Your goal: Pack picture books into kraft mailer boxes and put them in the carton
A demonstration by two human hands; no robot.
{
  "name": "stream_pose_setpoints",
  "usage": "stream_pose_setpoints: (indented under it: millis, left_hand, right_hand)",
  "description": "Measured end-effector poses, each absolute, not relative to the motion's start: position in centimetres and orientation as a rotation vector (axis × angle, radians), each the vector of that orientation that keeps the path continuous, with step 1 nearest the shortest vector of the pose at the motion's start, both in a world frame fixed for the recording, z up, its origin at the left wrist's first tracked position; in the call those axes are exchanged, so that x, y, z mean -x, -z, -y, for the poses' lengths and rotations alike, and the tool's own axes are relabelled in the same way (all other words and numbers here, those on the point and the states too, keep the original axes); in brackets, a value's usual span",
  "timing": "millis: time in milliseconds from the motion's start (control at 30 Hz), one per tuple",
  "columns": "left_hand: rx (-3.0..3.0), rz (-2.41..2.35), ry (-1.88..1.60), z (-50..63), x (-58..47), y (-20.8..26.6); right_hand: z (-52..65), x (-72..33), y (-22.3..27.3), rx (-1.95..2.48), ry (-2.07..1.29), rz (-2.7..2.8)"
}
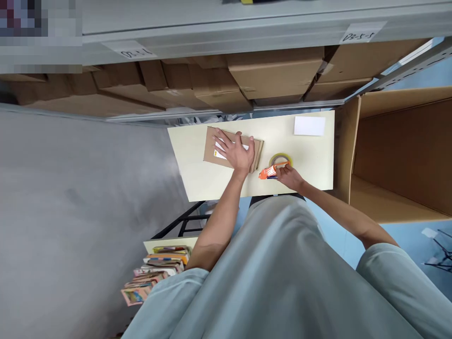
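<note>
A small flat cardboard box (209,149) with a white label lies on the cream tabletop (208,181). My left hand (237,151) rests on top of the box, palm down with fingers spread, partly covering the label. To the right of the box, my right hand (288,177) is closed around an orange tape dispenser (267,172). A roll of tape (278,156) with a yellowish rim shows just behind the fingers, at the dispenser. The dispenser's front end points left, near the box's right edge. My fingers hide part of its handle.
A white rectangular slip or pad (310,125) lies at the tabletop's back right. A large open carton (402,150) stands to the right. Shelving (247,35) with several cardboard boxes (275,73) runs behind. Books (160,266) stand on a lower shelf at left.
</note>
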State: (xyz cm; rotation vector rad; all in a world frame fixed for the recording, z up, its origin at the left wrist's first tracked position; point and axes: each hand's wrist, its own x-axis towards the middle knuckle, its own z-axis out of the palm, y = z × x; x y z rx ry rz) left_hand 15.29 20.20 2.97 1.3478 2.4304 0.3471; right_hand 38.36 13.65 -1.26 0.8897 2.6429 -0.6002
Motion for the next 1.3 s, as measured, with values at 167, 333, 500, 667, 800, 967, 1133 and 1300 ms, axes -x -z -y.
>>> stream_pose_setpoints:
  millis: [167,333,500,667,800,967,1133,1300]
  left_hand:
    - [-1.487,-2.339,-0.289,-18.9,-15.5,-2.8]
    - [-1.519,-2.294,-0.264,-18.6,-15.6,-3.1]
    - [-1.628,-2.136,-0.2,-17.4,-15.8,-3.7]
    - [-1.813,-1.828,-0.128,-15.3,-15.2,-3.9]
    - [-1.817,-1.689,-0.14,-14.6,-14.5,-4.0]
    - [-1.158,-2.376,-0.299,-16.6,-13.5,-3.9]
    - [-0.679,-2.505,-0.249,-19.3,-14.2,-3.2]
    - [-1.228,-2.413,-0.147,-19.7,-17.8,-3.3]
  right_hand:
    - [-12.5,-40.5,0.7,-0.926,0.586,-2.637]
    - [-14.8,-47.3,0.0,-0.988,0.462,-2.65]
    - [-19.8,-48.9,-0.7,-1.001,0.489,-2.595]
    - [-23.8,-42.8,-0.5,-0.855,0.539,-2.676]
    - [-23.8,-41.0,-0.5,-0.766,0.453,-2.69]
    - [-21.9,-41.8,-0.6,-0.875,0.466,-2.633]
    - [-19.3,-40.6,-1.0,-0.848,0.457,-2.657]
    - [-15.1,-38.4,-1.7,-0.827,0.566,-2.646]
